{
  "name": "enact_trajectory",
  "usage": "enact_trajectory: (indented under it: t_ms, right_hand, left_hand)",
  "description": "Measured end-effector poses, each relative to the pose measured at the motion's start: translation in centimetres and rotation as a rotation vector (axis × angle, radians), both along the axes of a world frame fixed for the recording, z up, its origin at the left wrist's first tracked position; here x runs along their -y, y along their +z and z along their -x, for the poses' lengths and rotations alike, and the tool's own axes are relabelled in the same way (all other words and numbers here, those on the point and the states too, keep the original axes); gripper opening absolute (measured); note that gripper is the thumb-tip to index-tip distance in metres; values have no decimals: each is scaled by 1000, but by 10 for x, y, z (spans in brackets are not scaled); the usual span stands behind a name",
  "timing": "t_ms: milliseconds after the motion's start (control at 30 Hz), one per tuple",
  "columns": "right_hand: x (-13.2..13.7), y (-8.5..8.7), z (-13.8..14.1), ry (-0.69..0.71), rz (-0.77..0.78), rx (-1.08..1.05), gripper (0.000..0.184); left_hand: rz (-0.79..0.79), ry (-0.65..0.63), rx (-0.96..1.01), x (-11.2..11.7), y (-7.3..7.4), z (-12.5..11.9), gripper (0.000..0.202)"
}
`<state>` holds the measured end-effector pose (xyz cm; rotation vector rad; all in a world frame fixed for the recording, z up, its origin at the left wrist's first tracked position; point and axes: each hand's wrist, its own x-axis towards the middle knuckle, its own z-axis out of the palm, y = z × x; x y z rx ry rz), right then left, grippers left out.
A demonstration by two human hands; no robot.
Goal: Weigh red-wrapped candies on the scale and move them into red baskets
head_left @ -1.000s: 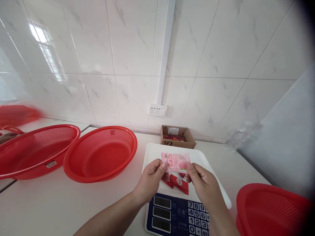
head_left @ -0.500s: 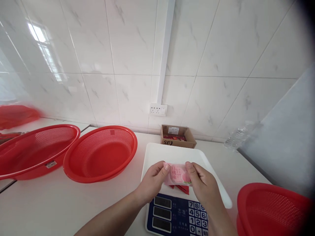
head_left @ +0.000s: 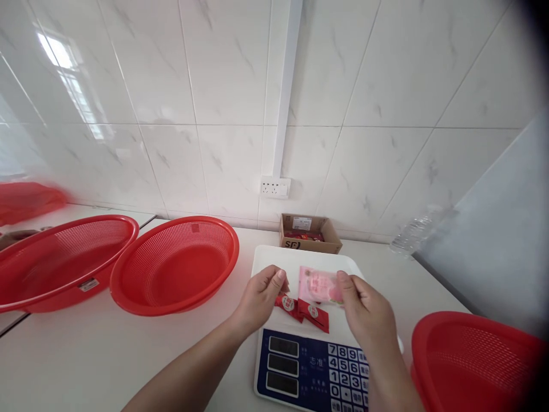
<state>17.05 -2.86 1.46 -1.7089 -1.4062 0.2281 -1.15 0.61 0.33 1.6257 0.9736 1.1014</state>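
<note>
My right hand (head_left: 371, 312) pinches the right end of a small pink packet (head_left: 319, 285) with printing on it, held above the white pan (head_left: 270, 260) of a weighing scale. The packet's left end hangs free. My left hand (head_left: 262, 300) is apart from the packet, its fingers curled in and the thumb pressed against them, with nothing seen between. Just right of these fingers, red packets (head_left: 314, 316) with round pale labels lie on the pan. The scale's blue keypad panel (head_left: 315, 369) faces me, partly covered by my right wrist.
Red perforated baskets (head_left: 175, 303) stand on the left, with another basket (head_left: 433, 349) at the right edge. Behind the scale is a cardboard box (head_left: 311, 246) with red packets inside. A clear plastic bottle (head_left: 414, 234) lies near the wall. Another person's hand (head_left: 17, 237) shows at far left.
My left hand has let go of the pink packet and moved a little left. The packet, still in my right hand, has shifted right, showing more of the red packets.
</note>
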Motion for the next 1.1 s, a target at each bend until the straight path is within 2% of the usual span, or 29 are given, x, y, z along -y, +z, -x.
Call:
enact_trajectory:
  t_ms: [67, 100, 200, 267, 367, 500, 567, 667, 800, 900, 967, 1100]
  right_hand:
    - [-4, -1, -11, -79, 72, 54, 46]
    - [-7, -2, -16, -97, 118, 81, 44]
    - [-14, -7, -24, -120, 215, 116, 41]
    - [-17, -10, -27, -129, 216, 92, 40]
    - [-20, -15, -27, -87, 196, -25, 41]
    - [-25, -25, -23, 62, 236, -262, 46]
    - [-29, -31, -21, 93, 223, -249, 50]
    - [-32, -38, -19, 107, 208, -51, 51]
    - [-29, -38, -17, 195, 299, 197, 51]
    - [-25, -35, -16, 256, 338, 285, 50]
    - [-23, -34, -16, 289, 315, 295, 47]
    - [-23, -36, -18, 234, 329, 294, 43]
  left_hand:
    - [-31, -17, -170, -6, 0, 7, 27]
    - [-49, -49, -277, -8, 0, 10, 30]
    - [-102, -203, -566, -11, -2, 12, 57]
    - [-142, -278, -683, -11, -5, 9, 60]
    - [-197, -276, -756, -10, -5, 3, 51]
    - [-214, -198, -767, -10, -3, 1, 42]
    - [-215, -159, -755, -11, -3, 3, 41]
    - [-212, -98, -702, -12, -6, 6, 41]
    - [-185, 14, -527, -13, -12, 6, 31]
    - [-49, 38, -260, -14, -14, 4, 22]
    - [93, 32, -83, -13, -13, 4, 27]
    - [241, 24, 105, -10, -5, 3, 33]
